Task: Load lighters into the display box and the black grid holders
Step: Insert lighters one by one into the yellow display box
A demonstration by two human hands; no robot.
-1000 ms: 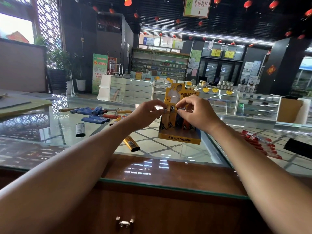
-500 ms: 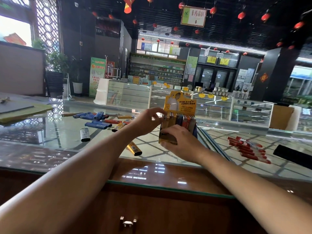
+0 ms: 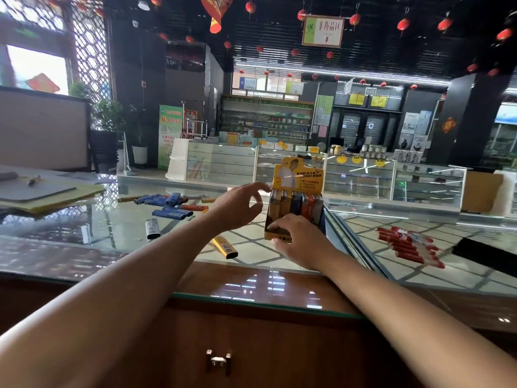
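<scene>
Head view: the yellow cardboard display box (image 3: 298, 180), part-filled with upright lighters, stands on the glass worktop (image 3: 84, 219). The right hand (image 3: 300, 240) grips its lower front. The left hand (image 3: 237, 205), loosely spread and empty, hovers just beside the box. A gold lighter (image 3: 225, 246) lies flat beside the left forearm, its long axis diagonal. The box's Chinese print is too small to read.

Shop interior. Dark slatted ceiling (image 3: 279, 12) hung with red lanterns (image 3: 403, 24) and a sign (image 3: 322, 30); lattice-screened window (image 3: 36, 68), left; potted plant (image 3: 110, 114); stocked shelves (image 3: 265, 121), rear; glass display counters (image 3: 361, 177); glass-topped bench (image 3: 70, 228), foreground.
</scene>
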